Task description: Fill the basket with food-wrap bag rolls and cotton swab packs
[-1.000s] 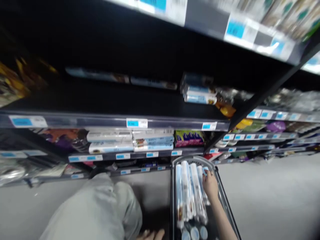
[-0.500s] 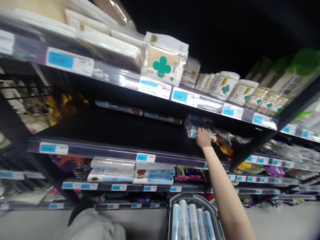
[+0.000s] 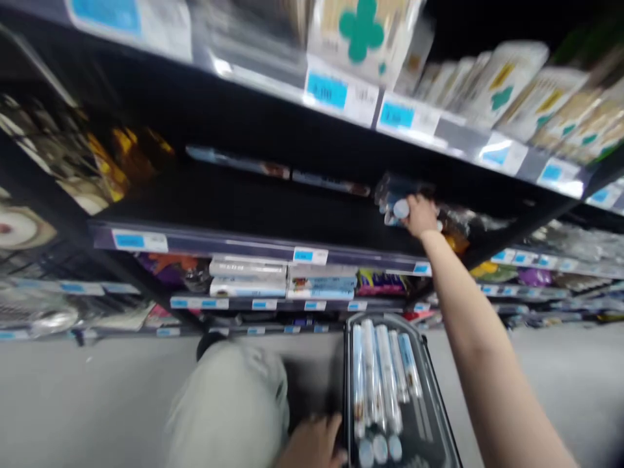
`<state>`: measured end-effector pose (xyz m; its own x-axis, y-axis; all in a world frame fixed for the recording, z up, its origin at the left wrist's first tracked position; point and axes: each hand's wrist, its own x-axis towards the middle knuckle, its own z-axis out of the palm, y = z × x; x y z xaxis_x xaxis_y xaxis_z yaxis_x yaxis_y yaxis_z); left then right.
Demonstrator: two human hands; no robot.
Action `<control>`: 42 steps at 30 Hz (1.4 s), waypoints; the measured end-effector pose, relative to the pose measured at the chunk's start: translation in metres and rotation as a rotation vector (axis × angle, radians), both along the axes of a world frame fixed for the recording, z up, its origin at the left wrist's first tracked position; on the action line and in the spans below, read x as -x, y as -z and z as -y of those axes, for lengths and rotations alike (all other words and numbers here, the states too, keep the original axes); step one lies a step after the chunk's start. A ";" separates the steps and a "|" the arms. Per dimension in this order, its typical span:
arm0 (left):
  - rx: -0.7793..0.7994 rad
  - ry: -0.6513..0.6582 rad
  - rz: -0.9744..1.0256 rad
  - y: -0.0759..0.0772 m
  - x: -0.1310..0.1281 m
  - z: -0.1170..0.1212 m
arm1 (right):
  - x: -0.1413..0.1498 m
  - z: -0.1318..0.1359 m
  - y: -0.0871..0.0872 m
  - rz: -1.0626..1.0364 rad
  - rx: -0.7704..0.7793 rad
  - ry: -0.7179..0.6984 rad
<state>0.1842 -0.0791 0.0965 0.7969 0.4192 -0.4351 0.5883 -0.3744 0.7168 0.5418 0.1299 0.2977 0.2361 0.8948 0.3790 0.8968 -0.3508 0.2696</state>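
Note:
My right hand (image 3: 420, 214) reaches up to the middle shelf (image 3: 253, 247) and rests against a small stack of blue-and-white rolls (image 3: 397, 201) at the shelf's right end; its fingers curl on the end of one roll, though blur hides the grip. My left hand (image 3: 312, 445) sits low at the bottom edge, fingers on the left rim of a dark basket (image 3: 433, 416). Several long blue-and-white rolls (image 3: 380, 383) lie side by side in the basket. My knee in light trousers (image 3: 229, 409) is left of the basket.
Shelves with blue price tags fill the view. The top shelf holds white packs with a green clover mark (image 3: 363, 29). Flat white boxes (image 3: 283, 283) lie on a lower shelf. Grey floor (image 3: 73, 403) spreads below. Long flat packs (image 3: 277, 170) lie at the back of the middle shelf.
My right hand left the basket, rose to the shelf stack and stays there. The view dropped again, so my left hand shows at the basket rim.

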 end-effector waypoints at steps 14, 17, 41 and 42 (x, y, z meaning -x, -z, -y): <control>0.160 -0.155 0.693 -0.009 0.036 0.011 | 0.240 0.307 0.070 -0.728 -0.237 -0.375; 0.395 -0.035 0.664 -0.016 0.041 0.019 | 0.263 0.314 0.106 -1.023 -0.287 -0.243; 1.119 -0.796 1.206 -0.028 0.058 0.006 | 0.245 0.393 0.179 -1.578 -0.735 0.140; 1.085 -0.788 1.202 -0.029 0.059 0.004 | 0.243 0.395 0.172 -1.604 -0.748 0.157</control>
<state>0.1252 -0.0834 0.1253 0.6254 0.7677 -0.1397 -0.5949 0.5849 0.5513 0.2986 -0.2656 0.1254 0.8069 0.5906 -0.0103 0.0436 -0.0769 -0.9961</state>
